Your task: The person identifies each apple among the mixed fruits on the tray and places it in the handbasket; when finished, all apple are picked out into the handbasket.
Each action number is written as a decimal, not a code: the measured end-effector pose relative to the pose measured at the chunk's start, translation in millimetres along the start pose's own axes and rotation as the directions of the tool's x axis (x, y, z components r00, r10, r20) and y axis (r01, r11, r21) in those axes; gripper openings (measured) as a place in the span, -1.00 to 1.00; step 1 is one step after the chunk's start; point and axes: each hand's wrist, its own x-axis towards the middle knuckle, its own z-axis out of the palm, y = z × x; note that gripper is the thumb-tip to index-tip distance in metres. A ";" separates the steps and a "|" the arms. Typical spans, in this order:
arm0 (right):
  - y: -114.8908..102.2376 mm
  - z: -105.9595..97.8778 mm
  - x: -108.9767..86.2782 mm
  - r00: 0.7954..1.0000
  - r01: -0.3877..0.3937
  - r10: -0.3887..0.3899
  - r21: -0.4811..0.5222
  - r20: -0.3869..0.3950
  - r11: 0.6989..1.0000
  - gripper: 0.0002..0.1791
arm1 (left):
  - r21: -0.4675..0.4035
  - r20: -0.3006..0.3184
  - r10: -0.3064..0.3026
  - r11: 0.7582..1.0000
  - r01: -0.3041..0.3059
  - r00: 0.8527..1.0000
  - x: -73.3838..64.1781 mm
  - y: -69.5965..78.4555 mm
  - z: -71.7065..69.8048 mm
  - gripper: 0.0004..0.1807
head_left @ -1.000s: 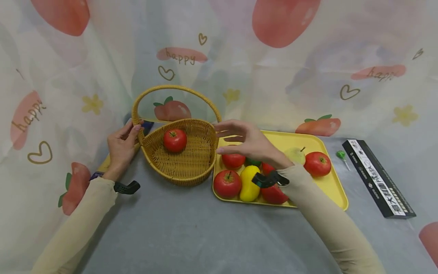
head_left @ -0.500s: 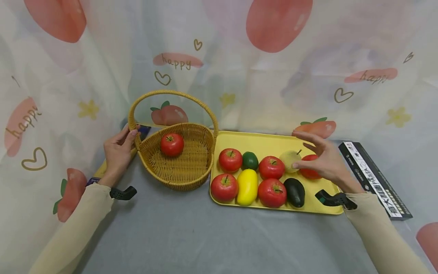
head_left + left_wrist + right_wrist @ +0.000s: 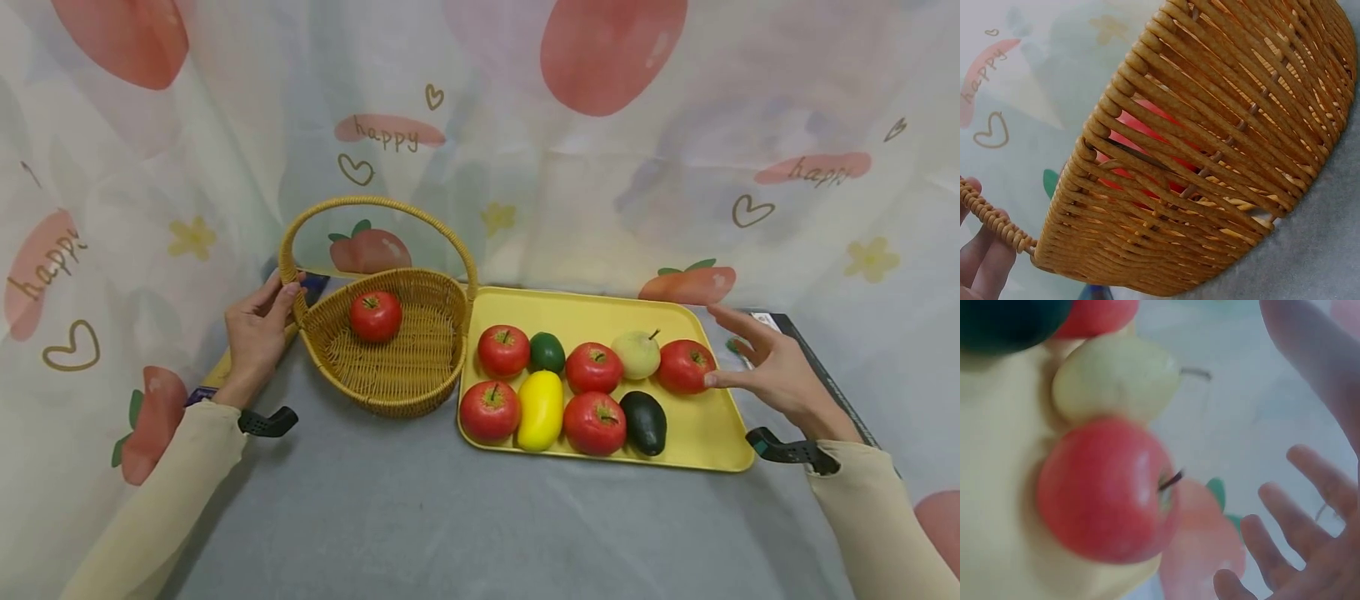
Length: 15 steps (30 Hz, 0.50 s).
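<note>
My left hand (image 3: 258, 333) grips the handle of a wicker basket (image 3: 397, 387) near its left base, thumb and fingers around it. Inside the basket lies one red apple (image 3: 376, 317), which shows through the weave in the left wrist view. Past the right end of a yellow tray (image 3: 697, 433), my right hand (image 3: 776, 375) is spread with thumb and fingers apart, holding nothing. The tray's rightmost apple (image 3: 686, 367) is nearest to it, close to the thumb; in the right wrist view a gap separates this apple (image 3: 1107, 490) from the fingers. A pale pear (image 3: 637, 355) sits beside that apple.
The tray also bears several red apples, a yellow mango (image 3: 541, 411), a dark avocado (image 3: 643, 423) and a small green fruit (image 3: 547, 352). A black box (image 3: 817, 367) lies partly behind my right hand, near a green lollipop (image 3: 738, 347). A patterned curtain stands behind.
My right hand has moved from beside the basket, over the tray, to beyond its right end, uncovering the fruit. My left hand has kept its grip on the handle.
</note>
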 end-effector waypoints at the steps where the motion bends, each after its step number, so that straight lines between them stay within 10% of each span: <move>1: 3.5 0.3 -1.1 1.000 -0.006 0.006 0.002 0.003 1.000 0.09 | -0.002 0.001 0.002 1.000 -0.002 1.000 0.0 -0.2 -0.2 -0.60; 15: 45.6 9.1 -10.0 0.993 -0.084 0.075 0.090 0.093 0.992 0.09 | -0.018 -0.015 -0.011 1.000 0.011 1.000 0.5 -0.7 0.7 -0.60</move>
